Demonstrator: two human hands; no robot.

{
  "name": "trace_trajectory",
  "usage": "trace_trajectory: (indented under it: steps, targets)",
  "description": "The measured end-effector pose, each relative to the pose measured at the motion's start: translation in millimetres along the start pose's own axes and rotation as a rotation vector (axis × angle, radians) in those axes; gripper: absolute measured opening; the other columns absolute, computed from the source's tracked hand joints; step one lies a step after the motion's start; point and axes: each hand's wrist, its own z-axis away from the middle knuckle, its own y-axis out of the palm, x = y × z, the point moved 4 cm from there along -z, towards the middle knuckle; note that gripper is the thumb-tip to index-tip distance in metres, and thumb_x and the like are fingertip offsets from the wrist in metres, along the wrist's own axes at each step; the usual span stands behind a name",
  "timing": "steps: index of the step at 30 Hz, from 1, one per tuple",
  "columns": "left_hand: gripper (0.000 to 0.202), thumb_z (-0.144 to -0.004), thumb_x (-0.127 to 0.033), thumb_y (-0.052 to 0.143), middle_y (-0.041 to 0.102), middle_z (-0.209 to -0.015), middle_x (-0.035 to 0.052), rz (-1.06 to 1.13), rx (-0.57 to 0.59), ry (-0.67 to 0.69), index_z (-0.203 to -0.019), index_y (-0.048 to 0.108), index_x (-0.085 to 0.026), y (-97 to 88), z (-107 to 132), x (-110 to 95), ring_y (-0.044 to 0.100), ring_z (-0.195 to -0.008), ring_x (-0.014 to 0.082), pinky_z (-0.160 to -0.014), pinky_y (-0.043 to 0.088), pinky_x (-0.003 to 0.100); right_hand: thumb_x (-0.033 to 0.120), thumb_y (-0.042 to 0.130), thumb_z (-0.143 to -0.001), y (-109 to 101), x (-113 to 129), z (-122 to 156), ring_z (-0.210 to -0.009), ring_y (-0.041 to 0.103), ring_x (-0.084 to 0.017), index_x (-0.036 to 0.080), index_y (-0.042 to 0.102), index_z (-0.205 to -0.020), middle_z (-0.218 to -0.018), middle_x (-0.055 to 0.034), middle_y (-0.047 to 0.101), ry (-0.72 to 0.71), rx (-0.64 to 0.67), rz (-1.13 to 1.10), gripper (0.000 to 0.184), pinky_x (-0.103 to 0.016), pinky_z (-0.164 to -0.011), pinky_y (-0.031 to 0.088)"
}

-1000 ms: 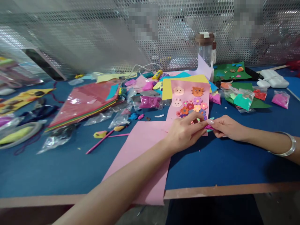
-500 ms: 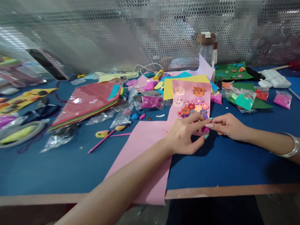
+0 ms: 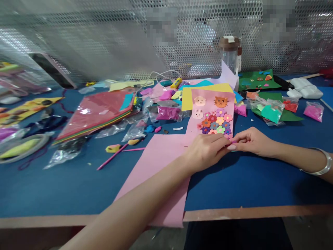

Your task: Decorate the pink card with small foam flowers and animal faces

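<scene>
A pink card (image 3: 208,104) lies on the blue table (image 3: 247,180), bearing foam animal faces and a cluster of coloured foam flowers (image 3: 215,123). My left hand (image 3: 205,152) rests at the card's near edge, fingers curled and pressed together toward my right hand (image 3: 251,140). The fingertips of both hands meet at the card's lower right corner, pinching a small pink-purple piece that is mostly hidden. A large pink paper sheet (image 3: 156,173) lies under my left forearm. A silver bangle (image 3: 321,163) is on my right wrist.
A stack of coloured sheets (image 3: 96,114) in plastic lies left of centre. Bags of pink material (image 3: 166,113), a pink pencil (image 3: 111,157), green sheets (image 3: 257,80), a jar (image 3: 229,52) and white blocks (image 3: 304,86) crowd the back. A perforated metal screen stands behind.
My left hand slid down off the flower cluster and its fingers closed, uncovering more flowers. My right hand stayed at the card's corner, fingertips still meeting the left hand's.
</scene>
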Motion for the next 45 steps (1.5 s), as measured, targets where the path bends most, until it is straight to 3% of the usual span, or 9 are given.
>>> trace_trajectory:
  steps: [6,9,12,22,27,32,39,45]
  targets:
    - [0.017,-0.083,-0.022,0.048,0.060,-0.061,0.0019,0.071,-0.082,-0.031,-0.075,0.058,-0.011,-1.7,0.7,4.9,0.055,-0.051,0.0071,-0.046,0.042,0.016,0.042,0.056,-0.073,-4.1,-1.6,0.6,-0.040,0.024,-0.003,0.009,0.064,-0.076,-0.042,0.0071,0.032,0.043,-0.133,-0.060,0.033,-0.019,-0.037,0.015]
    - [0.012,-0.083,-0.017,0.048,0.062,-0.069,0.0034,0.049,-0.142,-0.025,-0.084,0.058,-0.011,-3.5,0.9,3.8,0.059,-0.061,0.0084,-0.053,0.047,0.017,0.044,0.056,-0.072,-5.5,-2.2,0.0,-0.038,0.026,-0.003,0.009,0.063,-0.076,-0.041,0.0074,0.032,0.068,-0.130,-0.112,0.035,-0.019,-0.037,0.016]
    - [0.009,-0.081,-0.017,0.051,0.063,-0.074,0.0032,0.045,-0.187,0.022,-0.081,0.059,-0.013,-5.8,1.5,1.8,0.060,-0.065,0.0083,-0.057,0.050,0.017,0.047,0.055,-0.072,-5.2,-2.7,-0.7,-0.039,0.023,-0.003,0.009,0.065,-0.077,-0.041,0.0072,0.031,0.063,-0.093,-0.089,0.039,-0.019,-0.037,0.015]
    - [0.022,-0.084,-0.025,0.047,0.064,-0.079,0.0084,0.080,-0.055,0.009,-0.091,0.060,-0.009,-4.7,-0.5,5.1,0.061,-0.068,0.0113,-0.060,0.052,0.021,0.038,0.059,-0.070,-5.1,-0.7,-0.8,-0.041,0.021,-0.003,0.008,0.066,-0.080,-0.043,0.0069,0.034,-0.010,-0.093,-0.099,0.033,-0.020,-0.038,0.014]
    - [0.015,-0.083,-0.020,0.048,0.064,-0.077,0.0060,0.016,-0.128,0.031,-0.087,0.060,-0.011,-6.0,0.9,3.0,0.060,-0.065,0.0102,-0.057,0.051,0.019,0.043,0.059,-0.069,-4.8,-0.9,-0.6,-0.041,0.021,-0.003,0.008,0.064,-0.074,-0.042,0.0075,0.029,0.053,-0.111,-0.107,0.035,-0.020,-0.037,0.013]
    - [0.012,-0.081,-0.015,0.051,0.064,-0.075,0.0048,0.017,-0.186,0.048,-0.086,0.060,-0.012,-7.7,0.8,1.8,0.059,-0.063,0.0090,-0.055,0.050,0.018,0.045,0.056,-0.072,-4.1,-0.8,-0.3,-0.041,0.020,-0.003,0.008,0.063,-0.068,-0.042,0.0073,0.028,0.024,-0.057,-0.104,0.038,-0.020,-0.038,0.013]
    - [0.019,-0.080,-0.027,0.053,0.064,-0.075,0.0075,0.093,-0.095,0.013,-0.086,0.061,-0.010,-5.5,-0.4,4.2,0.061,-0.064,0.0104,-0.057,0.052,0.020,0.039,0.062,-0.067,-6.6,-1.5,-0.6,-0.049,0.033,-0.005,0.009,0.066,-0.071,-0.057,-0.0011,0.054,-0.052,-0.089,-0.065,0.030,-0.020,-0.044,0.024]
    - [0.016,-0.082,-0.023,0.050,0.064,-0.069,0.0043,0.063,-0.141,0.039,-0.079,0.061,-0.012,-5.9,0.8,2.2,0.060,-0.059,0.0084,-0.054,0.051,0.018,0.036,0.060,-0.069,-5.4,-2.2,-0.9,-0.043,0.026,-0.003,0.010,0.065,-0.070,-0.044,0.0052,0.038,0.010,-0.064,-0.092,0.027,-0.019,-0.040,0.017]
